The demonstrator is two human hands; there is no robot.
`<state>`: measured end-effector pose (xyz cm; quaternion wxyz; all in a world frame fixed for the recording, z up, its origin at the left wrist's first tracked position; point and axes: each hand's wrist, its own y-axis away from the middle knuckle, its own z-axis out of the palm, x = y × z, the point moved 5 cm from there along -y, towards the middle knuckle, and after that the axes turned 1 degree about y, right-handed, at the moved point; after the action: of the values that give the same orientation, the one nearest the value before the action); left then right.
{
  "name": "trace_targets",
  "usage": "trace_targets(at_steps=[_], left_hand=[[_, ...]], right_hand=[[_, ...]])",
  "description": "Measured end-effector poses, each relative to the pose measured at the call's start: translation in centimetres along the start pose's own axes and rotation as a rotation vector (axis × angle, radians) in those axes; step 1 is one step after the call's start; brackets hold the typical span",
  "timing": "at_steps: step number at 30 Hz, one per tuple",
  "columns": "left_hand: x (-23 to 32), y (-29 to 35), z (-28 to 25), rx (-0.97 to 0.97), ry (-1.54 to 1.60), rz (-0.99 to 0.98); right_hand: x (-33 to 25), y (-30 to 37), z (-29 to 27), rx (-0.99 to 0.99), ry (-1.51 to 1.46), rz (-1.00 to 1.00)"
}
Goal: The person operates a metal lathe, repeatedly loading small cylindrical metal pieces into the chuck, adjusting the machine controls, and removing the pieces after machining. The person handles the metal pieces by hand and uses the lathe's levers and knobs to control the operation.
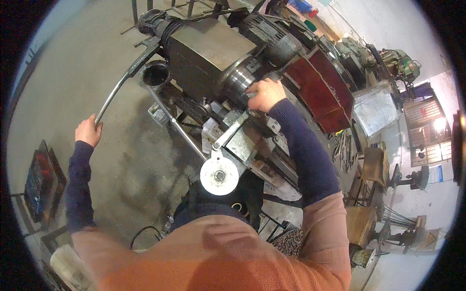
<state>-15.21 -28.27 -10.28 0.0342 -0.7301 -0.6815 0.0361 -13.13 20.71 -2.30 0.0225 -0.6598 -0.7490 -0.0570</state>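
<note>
My left hand [89, 131] is wrapped round the lower end of a long, curved metal lever [114, 94], out to the left of a small lathe. The lever's upper end joins the back of the lathe's grey headstock [209, 46]. My right hand [266, 95] is at the face of the shiny round chuck [239, 77], fingers curled in toward its centre. Whatever those fingers hold is hidden or too small to name. Below the chuck sits a flat metal slide [241, 143]. A bar links it to a white round disc [219, 175] close to my body.
A finned motor [276, 41] stands behind the headstock. Right of it is a dark red metal box [320, 89], then a plastic-wrapped block [374, 109]. A diagonal metal rod [179, 127] runs toward the disc. Dark stacked plates [42, 182] stand at the far left.
</note>
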Motion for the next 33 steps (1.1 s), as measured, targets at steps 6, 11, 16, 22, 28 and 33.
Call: trace_targets(at_steps=[6, 11, 16, 22, 28, 33], left_hand=[[-10.9, -10.9, 1.0, -0.022, -0.347, -0.056], [-12.8, -16.0, 1.1, 0.002, -0.185, -0.447], [-13.6, -16.5, 3.5, 0.010, 0.067, -0.339], [4.7, -12.4, 12.3, 0.150, 0.598, -0.087], [14.4, -11.0, 23.3, -0.320, 0.062, 0.327], [11.7, -15.1, 25.2, -0.321, -0.350, 0.339]], right_hand=[[0.2, 0.2, -0.1, 0.005, -0.065, -0.002], [0.3, 0.2, -0.3, 0.023, -0.105, 0.009], [-0.1, -0.1, -0.1, 0.001, -0.081, 0.041], [-0.2, 1.8, -2.0, 0.204, -0.138, -0.059], [3.1, 15.1, -4.6, 0.631, -0.264, -0.110], [11.2, 29.3, 1.6, 0.528, -0.343, 0.325]])
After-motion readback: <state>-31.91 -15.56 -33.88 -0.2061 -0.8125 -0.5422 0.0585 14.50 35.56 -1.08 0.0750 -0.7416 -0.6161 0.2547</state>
